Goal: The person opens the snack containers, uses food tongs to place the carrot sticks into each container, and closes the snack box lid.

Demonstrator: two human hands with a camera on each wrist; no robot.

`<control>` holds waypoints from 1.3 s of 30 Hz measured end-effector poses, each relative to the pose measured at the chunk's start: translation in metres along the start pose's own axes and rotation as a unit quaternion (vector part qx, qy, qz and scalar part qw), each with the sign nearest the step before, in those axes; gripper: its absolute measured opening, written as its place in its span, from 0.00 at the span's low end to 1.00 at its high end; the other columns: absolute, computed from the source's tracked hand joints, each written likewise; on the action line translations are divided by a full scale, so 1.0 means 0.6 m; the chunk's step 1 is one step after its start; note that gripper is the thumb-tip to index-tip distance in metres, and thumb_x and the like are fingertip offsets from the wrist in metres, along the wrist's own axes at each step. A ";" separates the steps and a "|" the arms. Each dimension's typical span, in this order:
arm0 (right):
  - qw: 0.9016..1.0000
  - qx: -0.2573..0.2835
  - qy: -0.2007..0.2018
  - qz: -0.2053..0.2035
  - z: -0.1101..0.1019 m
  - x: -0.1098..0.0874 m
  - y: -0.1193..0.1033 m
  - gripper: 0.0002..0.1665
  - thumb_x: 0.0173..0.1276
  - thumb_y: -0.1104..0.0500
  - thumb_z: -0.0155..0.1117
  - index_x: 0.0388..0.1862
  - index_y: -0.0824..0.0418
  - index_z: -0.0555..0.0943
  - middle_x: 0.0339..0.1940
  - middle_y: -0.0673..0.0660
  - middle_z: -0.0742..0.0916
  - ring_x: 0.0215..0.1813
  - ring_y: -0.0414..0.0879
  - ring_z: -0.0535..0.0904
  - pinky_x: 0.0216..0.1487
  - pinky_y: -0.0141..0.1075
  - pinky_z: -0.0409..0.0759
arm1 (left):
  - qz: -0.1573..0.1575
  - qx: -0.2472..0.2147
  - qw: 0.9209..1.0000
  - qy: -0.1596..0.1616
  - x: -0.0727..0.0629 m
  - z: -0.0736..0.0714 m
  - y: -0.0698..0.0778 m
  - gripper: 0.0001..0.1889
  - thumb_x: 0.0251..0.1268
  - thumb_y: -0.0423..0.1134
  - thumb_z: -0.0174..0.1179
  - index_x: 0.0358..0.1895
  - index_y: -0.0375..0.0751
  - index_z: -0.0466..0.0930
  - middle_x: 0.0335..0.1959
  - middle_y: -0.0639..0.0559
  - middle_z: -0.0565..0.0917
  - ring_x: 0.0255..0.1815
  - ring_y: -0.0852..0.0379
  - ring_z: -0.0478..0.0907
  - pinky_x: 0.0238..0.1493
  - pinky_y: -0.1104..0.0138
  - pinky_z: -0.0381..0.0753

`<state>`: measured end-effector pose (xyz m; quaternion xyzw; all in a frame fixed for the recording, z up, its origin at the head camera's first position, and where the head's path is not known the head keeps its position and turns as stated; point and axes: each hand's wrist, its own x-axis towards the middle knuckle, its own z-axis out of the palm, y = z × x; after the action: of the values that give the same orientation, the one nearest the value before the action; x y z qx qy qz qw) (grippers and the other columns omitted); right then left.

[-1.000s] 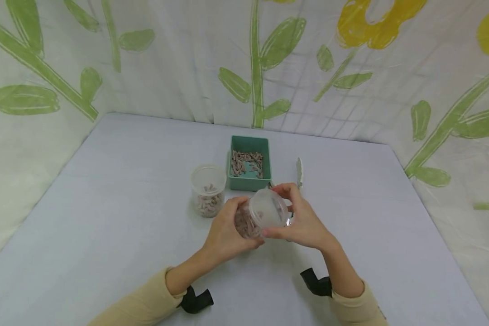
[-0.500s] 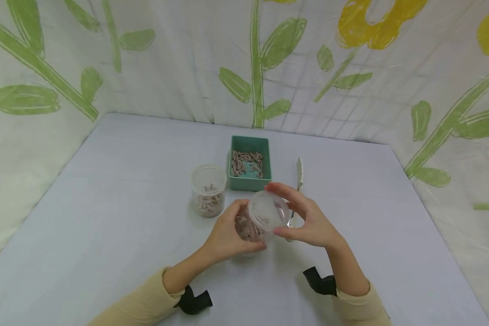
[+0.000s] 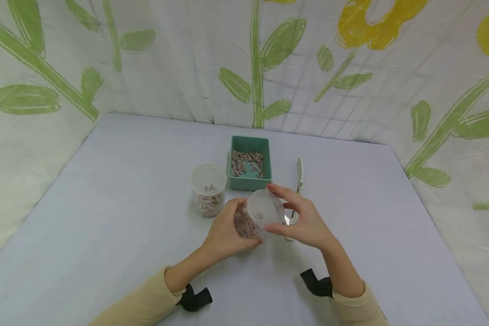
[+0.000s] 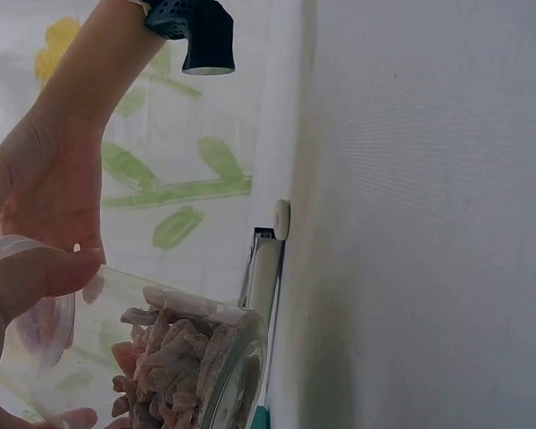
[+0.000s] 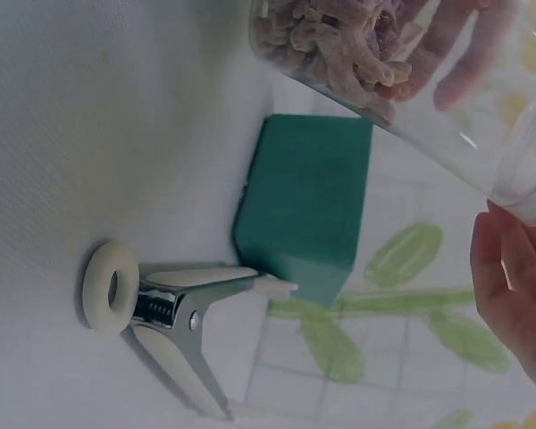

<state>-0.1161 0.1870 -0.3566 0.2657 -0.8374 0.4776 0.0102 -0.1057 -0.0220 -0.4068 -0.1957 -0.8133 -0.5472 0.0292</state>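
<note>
My left hand (image 3: 224, 231) grips a clear plastic jar (image 3: 246, 224) partly filled with pinkish-brown pieces (image 4: 174, 357). The jar is tilted, its mouth end toward my right hand (image 3: 305, 222). That hand pinches a translucent round lid (image 3: 265, 208) by its edge, thumb on the near side and fingertips on the far side. The lid overlaps the jar's mouth in the head view. In the right wrist view, the right fingertips are right at the mouth end (image 5: 529, 179). Through the jar's wall, left fingers show behind the pieces.
A second clear jar (image 3: 208, 190) of similar pieces stands left of the held one. Behind them is a green rectangular box (image 3: 249, 183) with more pieces. A hinged metal tool with white arms and a ring end (image 5: 112, 286) lies on the table, right of the hands.
My right hand and the lid shifted slightly right, uncovering more of the jar, then came back left over its mouth. The left hand has barely moved and keeps its grip on the jar.
</note>
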 end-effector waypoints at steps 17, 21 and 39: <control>0.994 -0.079 0.049 0.054 0.015 0.006 -0.001 0.43 0.47 0.59 0.80 0.64 0.64 0.76 0.60 0.61 0.81 0.55 0.53 0.77 0.42 0.41 0.74 | 0.024 0.063 0.998 0.015 0.008 0.009 -0.004 0.42 0.34 0.35 0.79 0.59 0.29 0.68 0.53 0.39 0.77 0.52 0.44 0.75 0.53 0.50 0.77; 0.993 -0.075 0.065 0.069 0.021 0.008 -0.001 0.43 0.47 0.58 0.81 0.63 0.66 0.76 0.60 0.61 0.81 0.55 0.54 0.77 0.42 0.45 0.74 | 0.031 0.080 0.996 0.023 0.011 0.013 -0.008 0.42 0.35 0.37 0.79 0.58 0.29 0.68 0.52 0.39 0.77 0.52 0.45 0.75 0.52 0.50 0.77; 0.991 0.121 -0.036 0.045 0.000 0.004 0.009 0.48 0.57 0.59 0.74 0.71 0.71 0.63 0.72 0.66 0.68 0.73 0.57 0.59 0.67 0.46 0.66 | -0.026 -0.036 0.998 -0.054 0.020 0.006 -0.006 0.41 0.34 0.34 0.80 0.59 0.35 0.70 0.52 0.46 0.79 0.52 0.49 0.76 0.55 0.52 0.75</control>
<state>-0.1208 0.1880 -0.3601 0.2443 -0.7843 0.5654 -0.0740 -0.1175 -0.0165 -0.4079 -0.2045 -0.7985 -0.5650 -0.0357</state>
